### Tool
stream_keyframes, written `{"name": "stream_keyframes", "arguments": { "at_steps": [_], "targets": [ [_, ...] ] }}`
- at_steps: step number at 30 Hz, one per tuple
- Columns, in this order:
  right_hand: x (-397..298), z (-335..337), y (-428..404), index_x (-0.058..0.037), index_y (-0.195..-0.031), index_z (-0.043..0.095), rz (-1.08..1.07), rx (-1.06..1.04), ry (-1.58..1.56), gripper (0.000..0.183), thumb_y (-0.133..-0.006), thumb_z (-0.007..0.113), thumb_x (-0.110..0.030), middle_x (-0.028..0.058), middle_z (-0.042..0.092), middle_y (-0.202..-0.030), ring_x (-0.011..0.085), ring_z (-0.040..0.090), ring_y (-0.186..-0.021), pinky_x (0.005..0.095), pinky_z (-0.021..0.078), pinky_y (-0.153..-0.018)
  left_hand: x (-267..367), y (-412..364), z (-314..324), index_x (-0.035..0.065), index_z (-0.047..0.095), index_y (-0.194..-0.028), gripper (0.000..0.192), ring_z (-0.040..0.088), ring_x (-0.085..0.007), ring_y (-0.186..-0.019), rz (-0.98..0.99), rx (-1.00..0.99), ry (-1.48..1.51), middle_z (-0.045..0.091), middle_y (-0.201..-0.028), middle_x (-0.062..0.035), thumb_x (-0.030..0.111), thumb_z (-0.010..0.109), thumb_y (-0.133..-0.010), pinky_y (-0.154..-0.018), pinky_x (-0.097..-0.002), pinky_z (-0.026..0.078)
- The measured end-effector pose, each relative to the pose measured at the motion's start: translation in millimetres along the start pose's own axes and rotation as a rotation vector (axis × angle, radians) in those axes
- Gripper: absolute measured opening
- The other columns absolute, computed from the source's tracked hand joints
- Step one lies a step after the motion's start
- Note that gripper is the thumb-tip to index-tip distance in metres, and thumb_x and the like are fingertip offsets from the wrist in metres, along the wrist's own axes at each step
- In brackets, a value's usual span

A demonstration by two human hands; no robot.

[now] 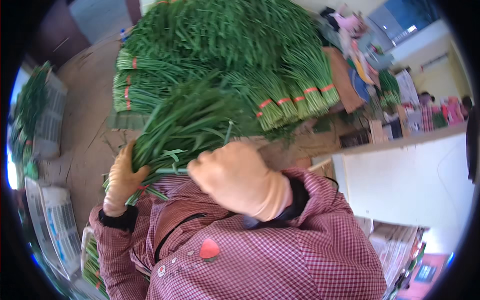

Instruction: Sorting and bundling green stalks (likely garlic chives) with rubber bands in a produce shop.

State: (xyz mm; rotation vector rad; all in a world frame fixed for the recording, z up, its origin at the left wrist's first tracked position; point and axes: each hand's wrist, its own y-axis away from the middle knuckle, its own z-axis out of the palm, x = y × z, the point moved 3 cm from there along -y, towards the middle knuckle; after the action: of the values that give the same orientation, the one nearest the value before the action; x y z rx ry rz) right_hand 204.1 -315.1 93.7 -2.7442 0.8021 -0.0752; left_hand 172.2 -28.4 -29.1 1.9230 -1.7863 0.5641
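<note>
A large bunch of long green leaves, likely garlic chives (180, 123), lies across my lap, its leaf ends pointing away from me. My left hand (123, 176), in a tan glove, grips the bunch near its stem end, beside a red band. Over the right side of the bunch, my gloved right hand (240, 180) is closed, slightly blurred, on a few loose green leaves (172, 170). Just beyond is a big heap of the same greens (225, 33), with bunches tied in red bands (283, 101) along its near edge.
Crates stand at the left, one white plastic (62, 225) and one under more greens (54, 116). A basket of banded bunches (92, 258) is at my lower left. A white panel (405, 180) stands at the right. Farther back on the right, other people (427, 108) are seen near more greens.
</note>
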Motion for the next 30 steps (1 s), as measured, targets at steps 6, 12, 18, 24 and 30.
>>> {"name": "stream_keyframes", "arguments": {
  "at_steps": [6,12,18,24,30],
  "targets": [
    [137,3,162,-0.0157,-0.09,0.075,0.743,-0.298,-0.08,0.019,-0.09,0.063,-0.03,0.0125,0.073,-0.084,0.036,0.07,-0.077,0.0466,0.0557,-0.068,-7,-4,7,0.01,0.026,-0.164,0.095,0.045,-0.0232,-0.137,-0.093,-0.225,0.615,0.044,-0.151,-0.0134,-0.008,0.061,-0.078,-0.115,-0.0326,0.039],
    [205,68,424,-0.0051,-0.099,0.076,1.09,-0.681,-0.108,0.034,-0.085,0.069,-0.036,0.022,0.074,-0.094,0.0422,0.07,-0.089,0.0481,0.0562,-0.079,28,-21,11,0.0089,0.022,-0.165,0.099,0.043,-0.0238,-0.14,-0.025,-0.222,0.615,0.041,-0.156,-0.0146,-0.008,0.069,-0.079,-0.117,-0.0345,0.036],
    [185,92,400,-0.0073,-0.117,0.073,1.404,-0.623,-0.011,0.038,-0.094,0.066,-0.037,0.0227,0.073,-0.109,0.0398,0.07,-0.106,0.0455,0.0558,-0.09,35,-43,24,-0.0031,0.023,-0.16,0.114,0.043,-0.0327,-0.143,0.133,-0.107,0.294,0.043,-0.153,-0.0238,0.011,0.092,-0.07,-0.119,-0.0387,0.035],
    [166,64,179,-0.0078,-0.113,0.073,0.892,0.214,-0.612,0.02,-0.094,0.07,-0.015,0.0124,0.075,-0.105,0.0298,0.073,-0.095,0.0346,0.0569,-0.085,38,-45,24,0.0005,0.023,-0.161,0.114,0.05,-0.0403,-0.136,0.083,-0.097,0.066,0.049,-0.146,-0.0278,0.028,0.091,-0.074,-0.113,-0.0433,0.042],
    [176,104,107,-0.0102,-0.116,0.072,0.699,0.3,-0.704,0.023,-0.093,0.071,-0.013,0.01,0.075,-0.113,0.0263,0.072,-0.101,0.0327,0.0571,-0.086,26,-38,23,0.0046,0.024,-0.162,0.113,0.05,-0.0406,-0.136,0.067,-0.067,0.114,0.049,-0.147,-0.0273,0.03,0.091,-0.075,-0.113,-0.0455,0.042]
  ]
}}
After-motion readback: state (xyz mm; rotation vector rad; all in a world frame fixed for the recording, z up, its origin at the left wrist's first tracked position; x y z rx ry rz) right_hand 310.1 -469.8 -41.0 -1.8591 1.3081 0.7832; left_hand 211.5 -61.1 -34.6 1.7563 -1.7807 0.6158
